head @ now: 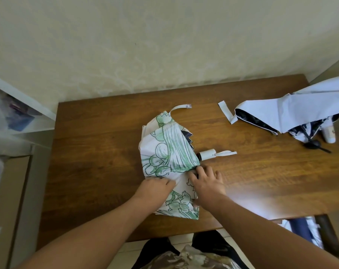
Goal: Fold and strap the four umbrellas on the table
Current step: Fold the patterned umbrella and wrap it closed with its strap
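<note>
A person stands at the near edge of a brown wooden desk (98,144) that is pushed against a pale patterned wall (145,45), both bare forearms reaching over it. In the middle of the desk lies a white umbrella printed with green line drawings (164,152), collapsed but loose, its canopy spread in rumpled folds with a bit of dark lining showing at the right edge. Its white handle (207,153) sticks out to the right with a short wrist loop trailing from it, and its closing strap (181,107) curls out from the far end, flat on the wood. The left hand (155,188) rests on the near part of the canopy with fingers extended, pressing the cloth down rather than gripping it. The right hand (208,181) lies just beside it, fingers spread and laid flat over a fold of the fabric, thumb tucked down at the cloth's near side; neither hand is closed around anything. Well apart, at the far right corner of the desk, a second umbrella in plain white with dark lining (292,111) lies half open and crumpled, its strap (225,111) stretched toward the middle and its handle (329,133) pointing toward the desk's right edge. At the left stands a white shelf unit (19,105), blurred.
</note>
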Demonstrator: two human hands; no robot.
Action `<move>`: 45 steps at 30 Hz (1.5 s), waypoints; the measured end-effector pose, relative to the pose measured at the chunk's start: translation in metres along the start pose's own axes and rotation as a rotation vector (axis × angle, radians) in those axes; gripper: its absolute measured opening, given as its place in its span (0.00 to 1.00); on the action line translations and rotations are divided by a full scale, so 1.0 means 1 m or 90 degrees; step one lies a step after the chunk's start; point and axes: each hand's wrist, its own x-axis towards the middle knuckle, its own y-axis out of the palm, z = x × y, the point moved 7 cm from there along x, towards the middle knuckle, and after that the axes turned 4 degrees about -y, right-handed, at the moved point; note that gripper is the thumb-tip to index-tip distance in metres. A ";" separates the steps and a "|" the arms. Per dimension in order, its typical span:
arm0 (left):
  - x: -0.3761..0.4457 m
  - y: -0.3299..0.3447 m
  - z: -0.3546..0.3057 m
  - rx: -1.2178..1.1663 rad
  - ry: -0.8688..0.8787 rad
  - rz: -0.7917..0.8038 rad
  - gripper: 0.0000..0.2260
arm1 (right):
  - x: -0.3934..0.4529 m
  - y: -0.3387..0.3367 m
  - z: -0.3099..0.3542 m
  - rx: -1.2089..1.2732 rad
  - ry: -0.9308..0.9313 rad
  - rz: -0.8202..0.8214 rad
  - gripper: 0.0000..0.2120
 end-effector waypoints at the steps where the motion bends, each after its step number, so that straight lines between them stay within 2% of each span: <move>1: 0.005 -0.002 -0.002 0.021 -0.006 -0.015 0.20 | -0.001 -0.004 0.002 -0.011 0.009 0.008 0.47; 4: 0.010 0.001 -0.004 0.020 -0.020 -0.056 0.24 | -0.003 -0.020 0.011 -0.003 -0.010 -0.042 0.23; 5: 0.007 0.004 -0.003 0.014 -0.015 -0.075 0.26 | -0.004 -0.026 0.017 0.021 -0.049 -0.083 0.20; 7: 0.001 0.023 -0.001 0.002 0.016 -0.095 0.31 | -0.006 -0.033 0.035 0.086 -0.162 -0.160 0.20; 8: -0.003 0.037 0.001 0.005 0.026 -0.067 0.34 | -0.007 -0.033 0.044 0.100 -0.204 -0.176 0.21; 9: -0.008 0.051 0.004 0.011 0.030 -0.034 0.35 | -0.006 -0.028 0.051 0.098 -0.225 -0.164 0.23; 11: -0.018 0.069 0.008 0.026 0.026 -0.024 0.35 | -0.002 -0.010 0.055 0.058 -0.221 -0.113 0.32; 13: -0.026 0.077 0.006 0.031 0.042 -0.029 0.35 | -0.004 0.013 0.048 -0.026 -0.227 -0.055 0.36; 18: -0.034 0.080 0.009 -0.001 0.041 -0.003 0.35 | -0.020 0.046 -0.016 -0.100 -0.189 -0.033 0.34; 21: -0.036 0.079 0.006 0.015 0.041 0.032 0.37 | -0.025 0.042 -0.034 -0.131 -0.173 0.022 0.33; 23: -0.035 0.076 0.004 0.021 0.044 0.051 0.38 | -0.027 0.022 -0.024 -0.136 -0.163 0.022 0.30; 26: -0.035 0.074 0.003 0.021 0.045 0.092 0.38 | -0.025 -0.011 0.016 -0.128 -0.160 -0.043 0.19; 27: -0.035 0.073 0.002 0.020 0.050 0.098 0.38 | -0.023 -0.017 0.033 -0.107 -0.181 -0.070 0.18; 29: -0.035 0.072 0.001 0.027 0.056 0.107 0.38 | -0.015 -0.019 0.064 -0.047 -0.239 -0.104 0.22; 31: -0.036 0.073 0.000 0.038 0.062 0.126 0.38 | -0.007 -0.015 0.078 -0.012 -0.252 -0.113 0.30; 35: -0.041 0.074 0.000 0.048 0.071 0.162 0.38 | -0.002 0.009 0.044 -0.057 -0.164 -0.030 0.50; 38: -0.042 0.073 -0.001 0.030 0.078 0.188 0.38 | -0.007 0.022 0.001 -0.021 -0.064 -0.007 0.61; 42: -0.045 0.060 -0.006 -0.080 0.052 0.154 0.33 | -0.009 0.023 -0.016 0.003 -0.023 0.012 0.63; 45: -0.039 0.039 0.009 -0.199 -0.059 0.028 0.27 | -0.007 0.021 -0.011 -0.005 -0.012 0.015 0.64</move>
